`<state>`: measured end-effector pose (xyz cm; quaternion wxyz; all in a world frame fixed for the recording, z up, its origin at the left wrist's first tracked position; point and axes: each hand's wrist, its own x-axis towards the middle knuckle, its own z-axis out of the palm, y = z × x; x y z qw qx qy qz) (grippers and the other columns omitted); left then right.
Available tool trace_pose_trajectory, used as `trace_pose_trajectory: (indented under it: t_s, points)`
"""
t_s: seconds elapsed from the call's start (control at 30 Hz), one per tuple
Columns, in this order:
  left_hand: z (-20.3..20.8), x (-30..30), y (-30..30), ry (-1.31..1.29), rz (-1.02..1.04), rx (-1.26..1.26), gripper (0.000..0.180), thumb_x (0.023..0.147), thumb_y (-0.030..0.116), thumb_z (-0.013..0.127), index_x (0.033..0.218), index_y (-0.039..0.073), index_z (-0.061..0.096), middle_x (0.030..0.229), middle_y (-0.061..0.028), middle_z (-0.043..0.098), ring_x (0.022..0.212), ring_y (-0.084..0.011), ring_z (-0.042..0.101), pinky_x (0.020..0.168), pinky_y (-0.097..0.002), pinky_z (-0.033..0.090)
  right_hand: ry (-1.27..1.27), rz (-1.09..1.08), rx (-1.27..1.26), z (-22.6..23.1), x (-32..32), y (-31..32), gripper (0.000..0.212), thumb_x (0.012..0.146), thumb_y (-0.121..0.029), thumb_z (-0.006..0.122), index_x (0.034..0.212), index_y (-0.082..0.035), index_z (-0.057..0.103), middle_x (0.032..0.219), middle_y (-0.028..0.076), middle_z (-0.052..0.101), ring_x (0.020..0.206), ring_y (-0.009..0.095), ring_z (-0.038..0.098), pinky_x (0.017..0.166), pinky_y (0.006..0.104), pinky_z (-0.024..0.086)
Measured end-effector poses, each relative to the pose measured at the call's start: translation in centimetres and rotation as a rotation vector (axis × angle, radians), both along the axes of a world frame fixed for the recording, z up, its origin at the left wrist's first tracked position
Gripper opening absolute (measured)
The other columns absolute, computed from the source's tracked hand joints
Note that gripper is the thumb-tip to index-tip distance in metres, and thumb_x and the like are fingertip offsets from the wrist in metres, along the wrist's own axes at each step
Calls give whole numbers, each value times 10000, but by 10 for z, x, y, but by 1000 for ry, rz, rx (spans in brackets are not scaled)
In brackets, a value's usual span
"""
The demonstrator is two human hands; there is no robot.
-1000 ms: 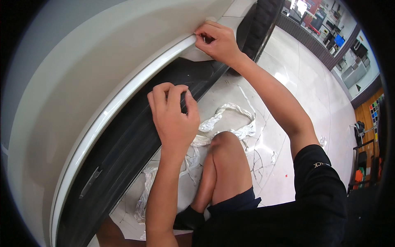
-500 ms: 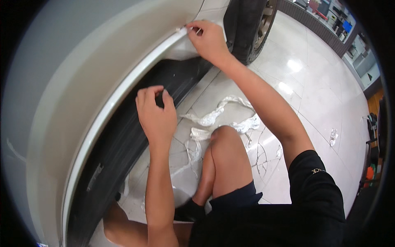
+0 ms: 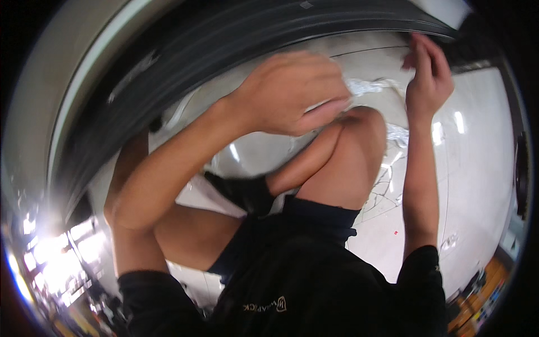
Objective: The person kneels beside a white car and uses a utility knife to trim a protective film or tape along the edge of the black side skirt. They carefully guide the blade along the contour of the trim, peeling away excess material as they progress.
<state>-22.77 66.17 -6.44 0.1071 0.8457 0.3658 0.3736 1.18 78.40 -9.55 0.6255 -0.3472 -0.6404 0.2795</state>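
Observation:
My left hand (image 3: 297,92) is raised over the floor beside the car's dark sill (image 3: 224,36), back of the hand up. Its fingers bend to the right with the thumb below them, and a narrow gap shows at the thumb's base. The fingertips are blurred, so I cannot tell if anything is between them. My right hand (image 3: 429,78) hangs in the air farther right, near the far end of the sill. Its fingers are loosely bent and apart, with nothing visible in them. Crumpled whitish film (image 3: 370,87) lies on the floor between the hands, partly behind my knee.
The pale car body (image 3: 39,73) with its bright lower trim curves along the left. My bent leg (image 3: 348,151) rises between my arms. Glossy pale tiles (image 3: 477,151) stretch to the right, and a small clear scrap (image 3: 449,242) lies there.
The view has swung round and down. My right hand has come off the lower body edge near the wheel. My left hand has moved from beside the sill to over the floor.

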Motion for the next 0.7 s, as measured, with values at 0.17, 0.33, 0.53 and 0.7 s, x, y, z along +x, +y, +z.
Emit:
trace_pose_trajectory:
  t_s: [0.17, 0.33, 0.53, 0.7]
  points:
    - [-93, -130, -98, 508, 476, -767, 231, 951, 260, 636, 946, 33, 681, 935, -173, 670, 917, -375, 646, 820, -476, 505, -328, 401, -661, -115, -62, -94, 251, 936, -71, 592, 1144, -39, 729, 866, 85, 703, 680, 141, 637, 632, 304, 500]
    - [-168, -221, -205, 639, 1029, -1184, 325, 932, 341, 642, 1029, 41, 717, 1095, -213, 706, 1072, -390, 659, 919, -474, 521, -755, 925, -453, -155, -148, -141, 271, 909, -133, 656, 1155, -28, 706, 919, 160, 725, 773, 289, 693, 748, 391, 549]
    - [-159, -174, -216, 443, 1020, -1012, 321, 932, 342, 643, 1004, 39, 723, 1035, -198, 717, 974, -399, 679, 862, -484, 531, -933, 945, -412, -200, -161, -157, 278, 907, -214, 652, 1112, -41, 721, 952, 201, 730, 877, 409, 695, 818, 480, 548]
    - [4, -73, -176, 87, 672, -861, 218, 938, 300, 662, 933, 89, 721, 874, -129, 705, 835, -366, 683, 751, -446, 530, -643, 1040, -187, -108, -141, -163, 183, 859, -184, 667, 945, -31, 721, 909, 179, 706, 837, 388, 693, 774, 459, 558]
